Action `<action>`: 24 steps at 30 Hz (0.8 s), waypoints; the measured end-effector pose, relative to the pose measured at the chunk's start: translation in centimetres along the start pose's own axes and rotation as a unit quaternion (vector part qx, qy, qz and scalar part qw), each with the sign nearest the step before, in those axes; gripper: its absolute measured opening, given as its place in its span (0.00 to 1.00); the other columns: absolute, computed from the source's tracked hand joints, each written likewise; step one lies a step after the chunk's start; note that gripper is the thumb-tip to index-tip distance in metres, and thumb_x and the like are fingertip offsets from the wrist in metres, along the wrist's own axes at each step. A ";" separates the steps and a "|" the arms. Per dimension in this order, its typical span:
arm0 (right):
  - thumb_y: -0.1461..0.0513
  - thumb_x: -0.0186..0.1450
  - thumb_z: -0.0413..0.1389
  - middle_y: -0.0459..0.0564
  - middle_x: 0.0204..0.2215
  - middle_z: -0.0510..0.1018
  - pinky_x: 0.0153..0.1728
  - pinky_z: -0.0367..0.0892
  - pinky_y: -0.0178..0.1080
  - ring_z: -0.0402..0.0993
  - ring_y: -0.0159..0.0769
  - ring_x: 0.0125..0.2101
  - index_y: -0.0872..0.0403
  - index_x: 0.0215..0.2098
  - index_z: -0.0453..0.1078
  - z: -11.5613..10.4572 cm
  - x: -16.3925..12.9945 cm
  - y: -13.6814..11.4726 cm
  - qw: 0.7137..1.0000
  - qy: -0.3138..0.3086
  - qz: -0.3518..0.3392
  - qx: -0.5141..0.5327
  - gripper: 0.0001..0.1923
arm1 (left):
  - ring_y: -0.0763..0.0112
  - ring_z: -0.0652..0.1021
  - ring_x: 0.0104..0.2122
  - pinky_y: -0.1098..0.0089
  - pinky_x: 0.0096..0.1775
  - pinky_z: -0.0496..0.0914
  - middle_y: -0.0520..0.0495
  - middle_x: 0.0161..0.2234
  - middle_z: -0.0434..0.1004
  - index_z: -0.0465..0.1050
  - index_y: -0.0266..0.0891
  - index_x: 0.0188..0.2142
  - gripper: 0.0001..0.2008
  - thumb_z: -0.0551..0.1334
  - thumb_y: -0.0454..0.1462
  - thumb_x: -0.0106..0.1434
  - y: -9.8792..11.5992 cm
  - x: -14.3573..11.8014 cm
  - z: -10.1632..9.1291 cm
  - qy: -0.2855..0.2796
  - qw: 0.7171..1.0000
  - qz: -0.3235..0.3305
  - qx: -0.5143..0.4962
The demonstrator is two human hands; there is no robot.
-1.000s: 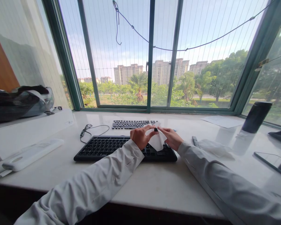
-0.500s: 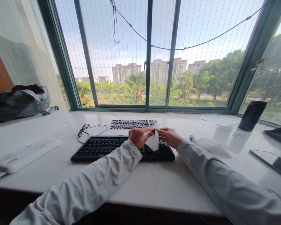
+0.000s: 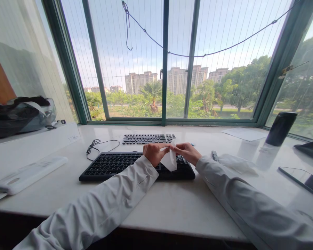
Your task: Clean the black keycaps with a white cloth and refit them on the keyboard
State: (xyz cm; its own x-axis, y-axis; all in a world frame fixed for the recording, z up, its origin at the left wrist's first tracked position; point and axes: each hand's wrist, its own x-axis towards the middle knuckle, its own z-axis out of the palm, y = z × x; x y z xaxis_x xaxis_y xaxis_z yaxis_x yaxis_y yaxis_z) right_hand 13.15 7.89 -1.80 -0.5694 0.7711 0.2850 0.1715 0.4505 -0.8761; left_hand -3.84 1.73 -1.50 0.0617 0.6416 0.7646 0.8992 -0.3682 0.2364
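My left hand and my right hand meet above the right part of a black keyboard. Between them hangs a thin white tissue, pinched by the fingers of both hands. Whatever small piece may be inside the pinch is covered by fingers and tissue. The keyboard appears to have its keycaps off, with dark key sockets showing in rows. Behind it, black keycaps lie in neat rows on the white tabletop.
A cable curls behind the keyboard. At left are a white box, a helmet-like item and a white device. To the right lie a small dark tool, clear plastic, paper, a phone and a black cylinder.
My right fingers have shifted slightly left and closed over the tissue. A small black piece seen between the fingertips before is now hidden. The tissue hangs slightly lower.
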 end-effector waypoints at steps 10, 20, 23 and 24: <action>0.43 0.44 0.61 0.41 0.15 0.59 0.22 0.47 0.33 0.52 0.25 0.20 0.57 0.17 0.66 -0.4 -0.3 -0.8 0.998 0.039 -0.004 0.043 0.25 | 0.74 0.79 0.35 0.76 0.34 0.68 0.57 0.37 0.80 0.77 0.52 0.38 0.12 0.60 0.49 0.57 0.5 0.0 -0.1 0.020 1.000 0.003 -0.013; 0.45 0.51 0.58 0.47 0.24 0.72 0.26 0.58 0.34 0.63 0.29 0.24 0.58 0.29 0.72 -1.9 0.7 -0.2 0.992 0.114 0.005 0.061 0.24 | 0.73 0.78 0.31 0.75 0.32 0.66 0.55 0.37 0.80 0.76 0.53 0.40 0.16 0.60 0.52 0.55 0.9 0.3 -0.7 0.030 0.999 -0.043 0.007; 0.45 0.53 0.56 0.51 0.29 0.76 0.30 0.61 0.37 0.68 0.35 0.27 0.56 0.37 0.70 -4.2 0.8 -0.2 0.973 0.226 0.034 -0.030 0.25 | 0.74 0.78 0.31 0.75 0.32 0.66 0.56 0.38 0.80 0.76 0.54 0.41 0.14 0.61 0.50 0.56 0.7 0.2 -0.4 0.027 0.999 -0.036 0.004; 0.46 0.54 0.55 0.52 0.30 0.77 0.32 0.61 0.38 0.69 0.37 0.29 0.55 0.39 0.69 -5.1 0.8 -0.2 0.956 0.274 0.049 -0.097 0.24 | 0.74 0.78 0.30 0.75 0.32 0.66 0.57 0.37 0.80 0.76 0.54 0.40 0.13 0.61 0.49 0.56 0.6 0.2 -0.3 0.025 0.999 -0.034 0.004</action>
State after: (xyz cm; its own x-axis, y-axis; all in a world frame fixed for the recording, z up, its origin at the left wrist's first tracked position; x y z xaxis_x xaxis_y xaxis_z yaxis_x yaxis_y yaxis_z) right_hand 16.76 10.66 0.61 -0.0464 0.9099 0.4123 0.3792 0.3979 -0.8354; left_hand -3.38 1.46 -1.03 -0.0214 0.6302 0.7761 0.9043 -0.3189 0.2839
